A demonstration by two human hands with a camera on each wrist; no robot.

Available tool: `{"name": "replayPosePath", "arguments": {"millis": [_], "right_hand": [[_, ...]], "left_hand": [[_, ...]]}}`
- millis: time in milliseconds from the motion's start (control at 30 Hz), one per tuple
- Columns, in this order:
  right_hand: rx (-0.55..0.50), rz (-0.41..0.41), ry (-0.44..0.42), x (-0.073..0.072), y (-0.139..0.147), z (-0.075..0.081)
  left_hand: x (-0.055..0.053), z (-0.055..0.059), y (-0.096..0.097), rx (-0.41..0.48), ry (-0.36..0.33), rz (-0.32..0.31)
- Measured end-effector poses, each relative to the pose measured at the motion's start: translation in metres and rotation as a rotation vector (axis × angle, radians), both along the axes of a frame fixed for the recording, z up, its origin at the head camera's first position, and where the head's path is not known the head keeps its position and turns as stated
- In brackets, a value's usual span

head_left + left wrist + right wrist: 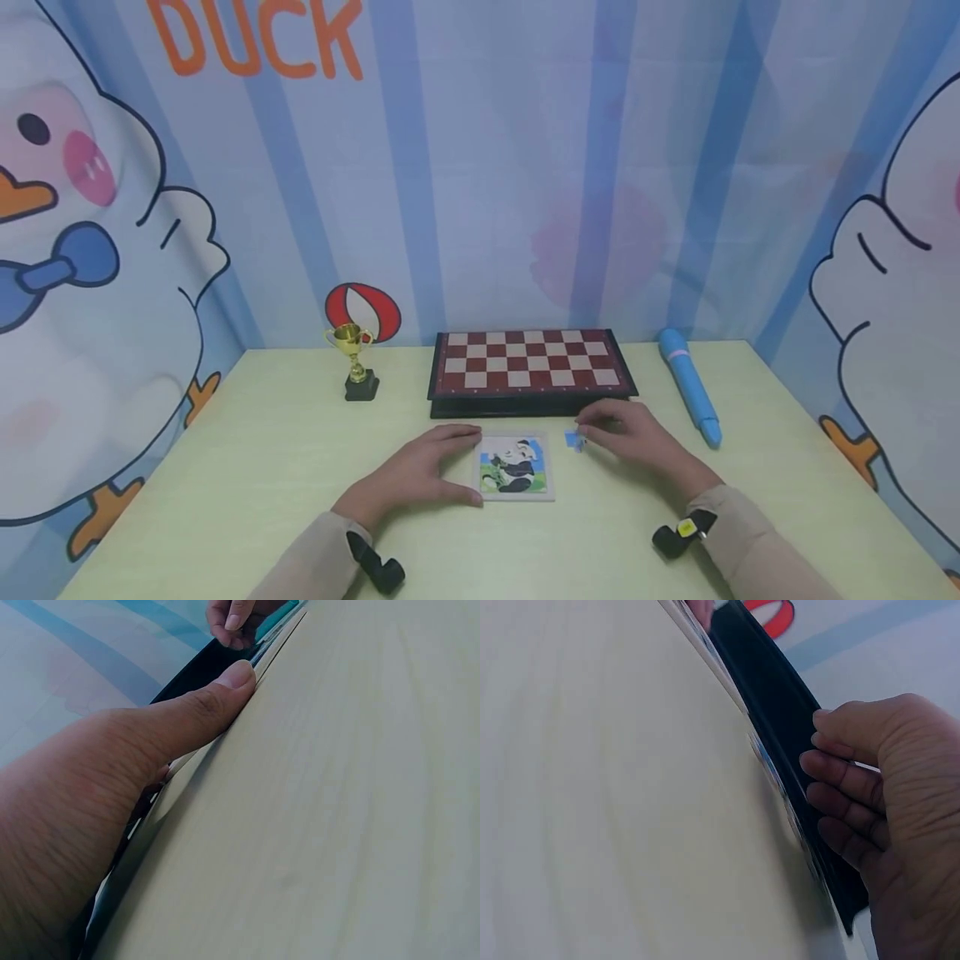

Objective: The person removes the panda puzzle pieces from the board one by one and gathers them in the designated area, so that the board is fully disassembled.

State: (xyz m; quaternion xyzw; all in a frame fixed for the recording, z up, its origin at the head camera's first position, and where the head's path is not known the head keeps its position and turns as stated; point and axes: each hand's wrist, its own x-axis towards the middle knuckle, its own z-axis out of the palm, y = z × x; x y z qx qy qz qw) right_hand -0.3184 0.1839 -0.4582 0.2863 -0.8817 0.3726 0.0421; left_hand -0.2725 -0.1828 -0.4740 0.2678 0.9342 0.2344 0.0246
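A square panda picture puzzle in a pale frame lies on the table. My left hand rests at its left side, fingers at the upper corner and a straight thumb along the near edge. To the right of the frame are small blue loose puzzle pieces, seen edge-on in the right wrist view. Over them my right hand hovers, its fingers loosely bent and thumb near the index finger. No piece shows between those fingertips; the contact with the pieces is partly hidden.
Behind the puzzle stands a red-and-white checkered board box with dark sides. A gold trophy cup is at the back left, and a blue microphone-shaped object lies at the back right. A printed curtain hangs behind the table.
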Motion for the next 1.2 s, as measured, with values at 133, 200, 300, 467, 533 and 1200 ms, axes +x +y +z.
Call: {"name": "replayPosePath", "arguments": {"millis": [133, 200, 300, 467, 533, 1200], "right_hand": [[0.029, 0.11, 0.053, -0.002, -0.022, 0.0], [0.063, 0.158, 0.08, -0.006, -0.035, -0.002], [0.124, 0.213, 0.077, -0.01, -0.051, -0.003], [0.201, 0.226, 0.048, -0.014, -0.064, -0.003], [0.205, 0.22, 0.045, -0.014, -0.065, -0.002], [0.177, 0.136, -0.038, -0.005, -0.066, 0.002]], "left_hand": [[-0.001, -0.002, 0.0, -0.011, -0.007, 0.008], [-0.002, -0.002, 0.0, -0.018, -0.009, 0.013], [-0.001, -0.002, 0.0, -0.014, -0.007, 0.009], [-0.001, -0.002, -0.001, -0.009, 0.002, -0.005], [-0.001, -0.002, -0.001, -0.007, 0.014, -0.011], [-0.001, 0.0, 0.0, 0.001, 0.006, -0.016]]}}
